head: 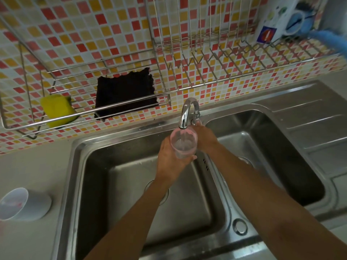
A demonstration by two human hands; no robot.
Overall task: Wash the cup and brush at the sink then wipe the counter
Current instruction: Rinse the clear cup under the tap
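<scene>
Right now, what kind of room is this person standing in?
Most likely a home kitchen. There is a steel double sink with a tap, a wire dish rack on the tiled wall, and a yellow sponge. The left hand holds a pink cup under the tap.

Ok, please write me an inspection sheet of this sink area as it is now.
Surface: grey counter around a steel double sink.
Job's things: pink cup under the tap; brush not seen.
Clutter: white cup lying on the counter; yellow sponge and black cloth on the wire rack.
Hands: left hand holds the pink cup; right hand at the tap handle.
Cables: nothing seen.
Surroundings: tiled wall.
</scene>
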